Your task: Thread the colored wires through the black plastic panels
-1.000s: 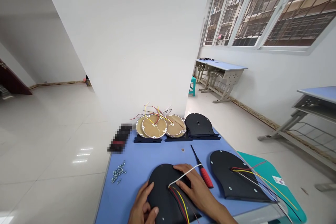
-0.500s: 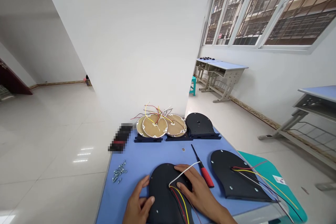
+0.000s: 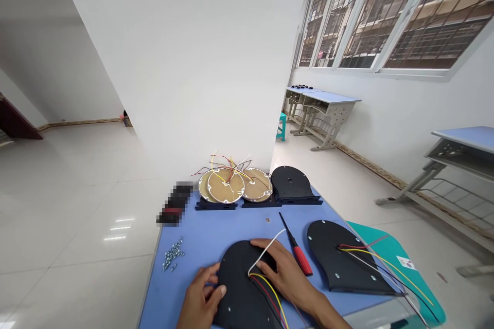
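Item, held: one black plate (image 3: 239,298), rounded at its far end, flat on the table (image 3: 227,226) between the hands. Left hand (image 3: 203,295): grasping the near-left rim, thumb and forefinger at the edge. Right hand (image 3: 283,270): curled over the far-right edge, thumb on the face. Hidden fingertips cannot be judged.

Handling: probably stiff, fairly light and somewhat smooth; best taken by opposite rims. The loose wires (image 3: 275,290) and white wire (image 3: 266,250), rising from the middle beside the right thumb, look soft and are likely the delicate part; they hinder a grip across the face.

Surroundings: screwdriver (image 3: 301,257), red-handled, just beyond the right hand, limiting room there. Second plate (image 3: 328,254), wired and with screw heads showing, right of that hand, near a teal stool (image 3: 368,234). Screws (image 3: 172,255), loose pile, beyond and left of the left hand. Tan discs (image 3: 226,190) with tangled wires, well beyond both hands; third plate (image 3: 291,187) beside them. Dark object (image 3: 175,203), blurred, far left.
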Demonstrator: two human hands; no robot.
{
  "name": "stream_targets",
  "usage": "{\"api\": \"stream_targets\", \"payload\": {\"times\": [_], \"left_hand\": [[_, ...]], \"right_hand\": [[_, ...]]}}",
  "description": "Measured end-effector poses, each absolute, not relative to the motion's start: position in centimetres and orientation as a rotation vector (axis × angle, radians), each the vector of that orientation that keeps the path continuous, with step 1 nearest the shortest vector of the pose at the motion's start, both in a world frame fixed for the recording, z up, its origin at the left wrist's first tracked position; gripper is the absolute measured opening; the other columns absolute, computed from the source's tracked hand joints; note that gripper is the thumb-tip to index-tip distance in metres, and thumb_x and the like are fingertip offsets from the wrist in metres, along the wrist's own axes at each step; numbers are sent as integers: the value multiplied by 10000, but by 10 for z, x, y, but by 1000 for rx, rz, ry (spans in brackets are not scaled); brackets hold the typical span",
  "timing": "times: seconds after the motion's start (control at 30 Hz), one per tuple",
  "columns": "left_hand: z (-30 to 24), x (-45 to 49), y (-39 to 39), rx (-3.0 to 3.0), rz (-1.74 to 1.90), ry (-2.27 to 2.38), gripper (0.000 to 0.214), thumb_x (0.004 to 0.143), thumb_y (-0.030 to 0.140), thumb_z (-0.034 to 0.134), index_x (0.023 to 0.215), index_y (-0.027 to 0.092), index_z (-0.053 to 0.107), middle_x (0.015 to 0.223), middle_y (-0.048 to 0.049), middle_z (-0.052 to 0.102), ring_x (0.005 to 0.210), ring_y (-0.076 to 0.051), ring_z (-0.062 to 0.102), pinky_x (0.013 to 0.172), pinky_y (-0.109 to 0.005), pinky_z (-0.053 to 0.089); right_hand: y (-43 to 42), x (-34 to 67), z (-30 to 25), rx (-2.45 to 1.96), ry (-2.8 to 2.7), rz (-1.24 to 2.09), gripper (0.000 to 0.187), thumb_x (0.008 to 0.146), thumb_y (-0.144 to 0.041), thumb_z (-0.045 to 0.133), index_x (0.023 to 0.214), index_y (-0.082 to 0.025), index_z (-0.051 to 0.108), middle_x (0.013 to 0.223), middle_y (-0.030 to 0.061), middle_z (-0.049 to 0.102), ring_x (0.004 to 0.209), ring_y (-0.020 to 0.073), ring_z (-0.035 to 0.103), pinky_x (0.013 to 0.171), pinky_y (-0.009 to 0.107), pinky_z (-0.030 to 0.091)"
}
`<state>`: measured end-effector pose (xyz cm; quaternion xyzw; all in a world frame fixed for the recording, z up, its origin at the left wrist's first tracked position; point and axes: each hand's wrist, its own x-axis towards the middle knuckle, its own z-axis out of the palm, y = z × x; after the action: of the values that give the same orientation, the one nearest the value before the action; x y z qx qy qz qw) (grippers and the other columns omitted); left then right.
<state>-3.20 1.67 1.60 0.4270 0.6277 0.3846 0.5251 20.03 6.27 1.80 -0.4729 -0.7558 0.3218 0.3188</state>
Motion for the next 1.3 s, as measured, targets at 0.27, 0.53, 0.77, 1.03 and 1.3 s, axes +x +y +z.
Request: {"api": "stream_targets", "payload": {"times": [0.27,0.53,0.77,1.03,1.3], "left_hand": [[17,-32,16,1001,967,1509,539,583,542,712,973,177,638,701,70,475,519,-97,489,485,-248,364],[14,-33,16,1050,981,1534,455,597,584,722,775,195,570,670,74,475,507,-88,476,472,-228,360],[-3,-39,14,1062,1000,1476,384,668,527,726,820,212,566,722,72,491,514,-81,468,478,-220,353],[-4,-31,6,1087,1027,1497,391,690,474,693,962,208,601,756,60,508,550,-91,485,513,-222,370],[-3,-29,5,1090,1050,1519,408,680,471,697,974,198,619,763,49,531,541,-88,490,510,-221,382]], "right_hand": [[78,191,25,-1225,-2027,883,370,860,-182,545,1222,-204,620,1207,89,656,1143,241,582,1032,421,427],[99,179,29,-1128,-2108,945,396,833,-166,548,1210,-249,634,1210,57,668,1156,241,576,1031,421,424],[105,170,24,-1097,-2123,951,399,806,-161,561,1179,-270,654,1148,38,695,1081,246,595,995,425,434],[103,170,18,-1170,-2054,961,388,792,-169,583,1166,-234,663,1171,72,686,1111,259,597,1007,441,426],[99,171,21,-1188,-2013,974,367,778,-177,599,1128,-246,683,1148,66,696,1100,260,611,993,454,446]]}}
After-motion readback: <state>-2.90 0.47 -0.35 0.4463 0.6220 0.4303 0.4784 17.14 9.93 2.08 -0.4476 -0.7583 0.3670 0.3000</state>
